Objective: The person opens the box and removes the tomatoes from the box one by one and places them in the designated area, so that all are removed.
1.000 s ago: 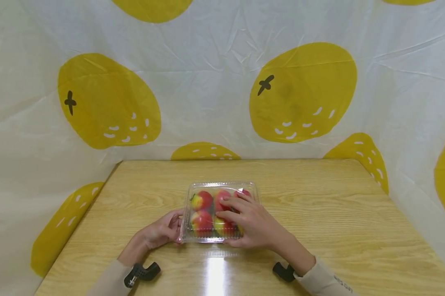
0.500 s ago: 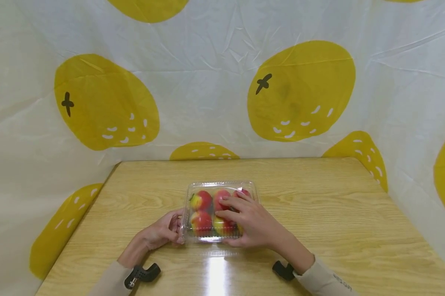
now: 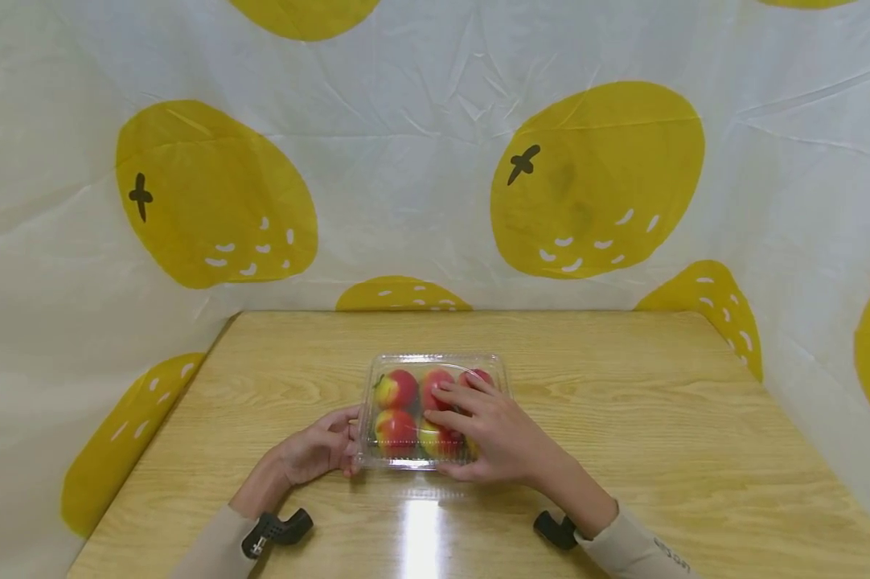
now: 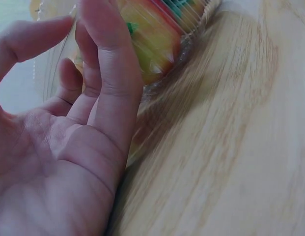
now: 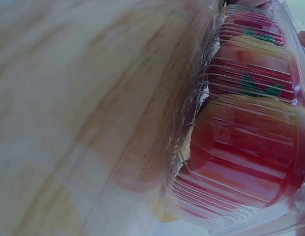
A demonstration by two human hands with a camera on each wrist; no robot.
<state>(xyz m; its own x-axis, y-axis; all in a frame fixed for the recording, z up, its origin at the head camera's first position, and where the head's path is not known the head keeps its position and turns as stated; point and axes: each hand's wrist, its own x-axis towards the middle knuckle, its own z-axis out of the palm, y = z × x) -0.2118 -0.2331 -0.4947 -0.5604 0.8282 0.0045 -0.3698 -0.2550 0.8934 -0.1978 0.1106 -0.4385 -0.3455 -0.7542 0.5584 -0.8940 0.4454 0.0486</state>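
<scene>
Clear plastic makes up the shallow, rectangular box (image 3: 435, 359) at the middle of a wooden table (image 3: 659, 418), its lid down. Inside sit round red-and-yellow fruits (image 3: 396, 434) in two rows, packed close together; those toward the right are partly covered by a hand. Green leafy bits show on some of them in both wrist views, through the ridged side walls of the box.

The person's two hands are apart, one at each side of the box. The right hand (image 3: 498, 430) lies over the right part of the lid, palm down, fingers spread across the plastic and thumb at the near edge. The left hand (image 3: 318, 450) is at the box's left edge, palm turned inward, with fingers bent beside the plastic; whether it grips the rim or only touches it, I cannot tell.

Both arms come from the near side in beige sleeves (image 3: 218, 543), each with a black wrist mount (image 3: 279, 533) at the cuff. A bright streak of reflected light (image 3: 422, 535) falls on the table just in front of the box. Beyond the table hangs a white cloth (image 3: 406, 161) printed with large yellow lemons (image 3: 218, 193).
</scene>
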